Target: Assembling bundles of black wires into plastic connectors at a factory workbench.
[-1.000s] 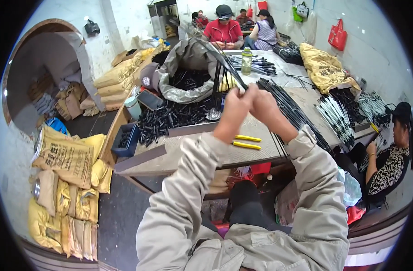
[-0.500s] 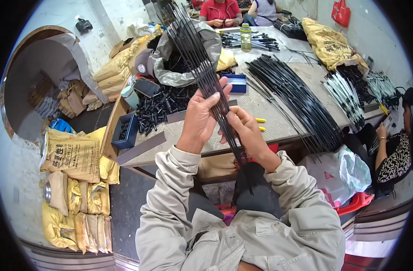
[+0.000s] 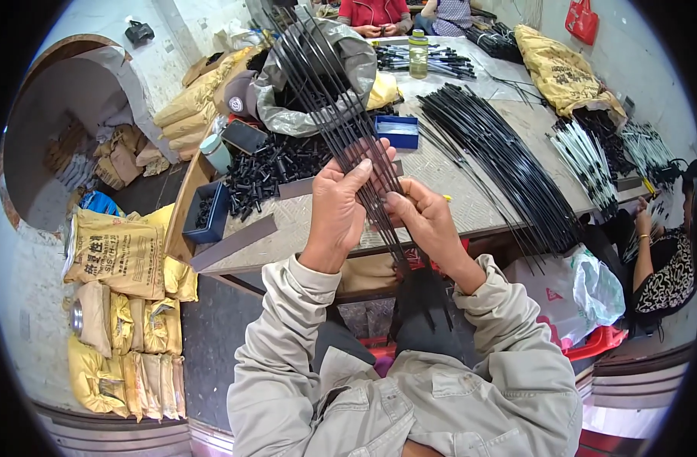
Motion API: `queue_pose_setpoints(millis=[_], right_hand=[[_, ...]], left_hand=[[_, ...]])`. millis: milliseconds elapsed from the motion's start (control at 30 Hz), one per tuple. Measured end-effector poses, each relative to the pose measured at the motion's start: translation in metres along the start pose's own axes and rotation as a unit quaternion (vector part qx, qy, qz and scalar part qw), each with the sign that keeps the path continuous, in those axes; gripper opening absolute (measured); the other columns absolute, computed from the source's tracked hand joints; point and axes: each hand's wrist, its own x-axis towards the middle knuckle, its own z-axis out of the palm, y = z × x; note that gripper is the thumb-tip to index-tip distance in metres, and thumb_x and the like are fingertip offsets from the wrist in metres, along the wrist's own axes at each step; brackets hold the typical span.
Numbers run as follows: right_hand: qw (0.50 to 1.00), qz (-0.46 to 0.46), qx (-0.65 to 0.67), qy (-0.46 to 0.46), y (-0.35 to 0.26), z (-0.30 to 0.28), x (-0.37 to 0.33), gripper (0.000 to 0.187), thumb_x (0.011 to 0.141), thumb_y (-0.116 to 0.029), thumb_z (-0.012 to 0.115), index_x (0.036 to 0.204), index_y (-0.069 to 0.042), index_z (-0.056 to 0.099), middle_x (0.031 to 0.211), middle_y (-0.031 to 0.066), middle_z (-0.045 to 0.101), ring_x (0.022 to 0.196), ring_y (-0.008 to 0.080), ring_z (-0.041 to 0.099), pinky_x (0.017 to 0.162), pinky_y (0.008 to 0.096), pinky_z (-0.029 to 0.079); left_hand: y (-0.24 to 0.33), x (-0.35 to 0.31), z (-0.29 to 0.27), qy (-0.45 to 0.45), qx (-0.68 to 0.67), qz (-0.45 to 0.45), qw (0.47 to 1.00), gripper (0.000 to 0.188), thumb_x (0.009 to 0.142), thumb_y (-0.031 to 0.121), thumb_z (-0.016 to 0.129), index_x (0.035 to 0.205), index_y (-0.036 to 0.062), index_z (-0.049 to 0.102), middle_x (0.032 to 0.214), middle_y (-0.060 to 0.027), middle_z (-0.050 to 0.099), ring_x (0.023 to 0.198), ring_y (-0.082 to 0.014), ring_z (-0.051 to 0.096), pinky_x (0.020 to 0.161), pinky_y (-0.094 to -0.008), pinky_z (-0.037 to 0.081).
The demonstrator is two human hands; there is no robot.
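Observation:
A fan of long, thin black rods slants across in front of me, its top spread over the grey plastic bag and its lower tips hanging above my lap. My left hand is closed round the middle of the fan, thumb lying across the rods. Just below it to the right, my right hand pinches rods between thumb and fingers. Some fingertips are hidden behind the rods. A large heap of similar black rods lies on the table to the right of my hands.
Loose short black parts, a dark blue bin and a shallow blue box are on the table. Farther off stand a green-capped bottle and white-and-black strips. Several people work beyond and at right. Sacks are stacked left.
The rods have spread from a tight bundle into a wider fan, at the upper part and at the lower tips. Both hands still hold them; my right hand has shifted slightly right and down.

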Motion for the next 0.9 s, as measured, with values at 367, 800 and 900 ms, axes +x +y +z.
queue_pose_setpoints(millis=[367, 800, 900], right_hand=[[0.999, 0.008, 0.044, -0.005, 0.004, 0.003, 0.003, 0.014, 0.091, -0.01, 0.05, 0.096, 0.002, 0.052, 0.076, 0.0047, 0.061, 0.066, 0.0081, 0.06, 0.061, 0.0202, 0.051], [0.995, -0.041, 0.065, 0.068, 0.011, 0.01, -0.002, 0.017, 0.093, -0.015, 0.047, 0.097, 0.001, 0.05, 0.082, 0.0054, 0.06, 0.07, 0.0085, 0.059, 0.063, 0.0213, 0.05], [0.991, -0.086, -0.063, 0.086, 0.015, -0.001, 0.003, 0.016, 0.093, -0.014, 0.046, 0.094, 0.001, 0.049, 0.08, 0.007, 0.061, 0.066, 0.0098, 0.06, 0.058, 0.0217, 0.05]], left_hand=[[0.003, -0.002, 0.0, 0.018, -0.007, -0.007, 1.0, 0.028, 0.09, 0.005, 0.046, 0.115, -0.0077, 0.048, 0.116, -0.0207, 0.054, 0.105, -0.0275, 0.056, 0.091, -0.0369, 0.047], [-0.007, 0.005, 0.007, 0.052, -0.065, 0.031, 0.996, 0.02, 0.087, 0.002, 0.051, 0.105, -0.0038, 0.055, 0.107, -0.0157, 0.06, 0.099, -0.0239, 0.059, 0.085, -0.0336, 0.05], [-0.013, 0.011, 0.005, 0.068, -0.054, 0.05, 0.995, 0.018, 0.083, 0.001, 0.058, 0.101, -0.0022, 0.057, 0.101, -0.0123, 0.063, 0.094, -0.0204, 0.062, 0.079, -0.0302, 0.052]])
